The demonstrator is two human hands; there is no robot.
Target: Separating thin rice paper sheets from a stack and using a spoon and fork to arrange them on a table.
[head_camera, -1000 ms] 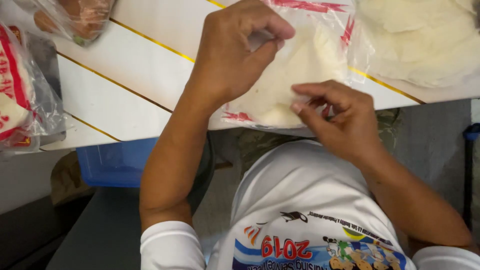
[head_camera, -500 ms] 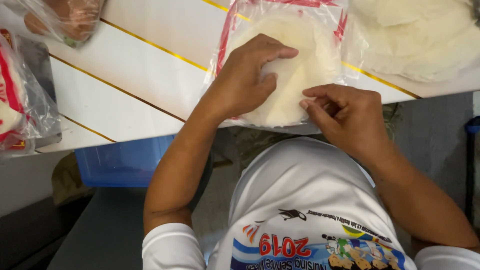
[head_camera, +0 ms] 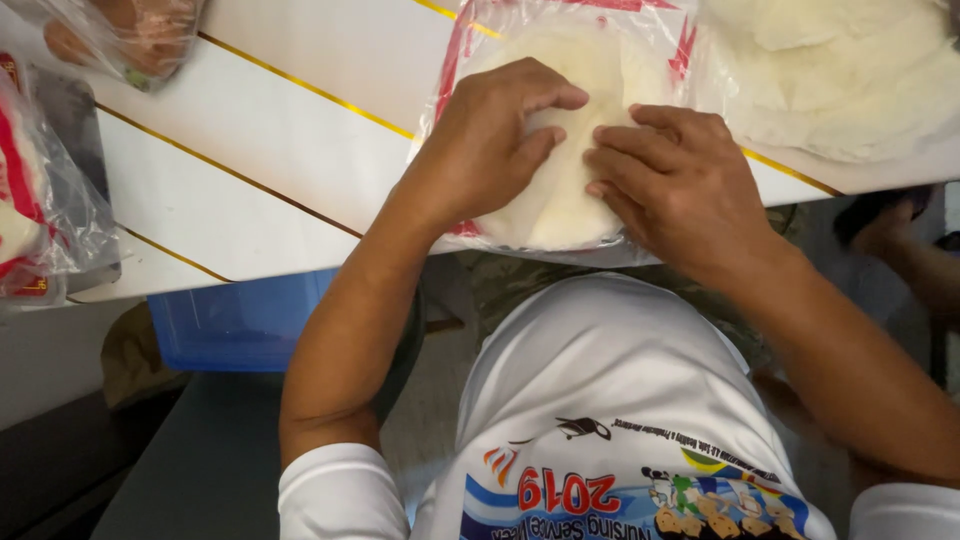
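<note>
Both hands, left hand point(head_camera: 490, 145) and right hand point(head_camera: 675, 180), press flat with fingers together on the clear bag of thin wrappers point(head_camera: 560, 200) at the worktop point(head_camera: 270, 150) edge. It looks soft, light, slippery; better held by its edges.

Much of the bag point(head_camera: 560, 120) and the pale flat rounds inside is covered by the left hand point(head_camera: 490, 140) and right hand point(head_camera: 680, 185), and its top is cut off by the upper edge. The pile point(head_camera: 840, 70) of pale sheets at the upper right, a second bag point(head_camera: 125, 35) at the upper left and a red-and-white pack point(head_camera: 35, 190) at the left are all cropped by the frame. What the second bag contains cannot be told through the blurred plastic.
</note>
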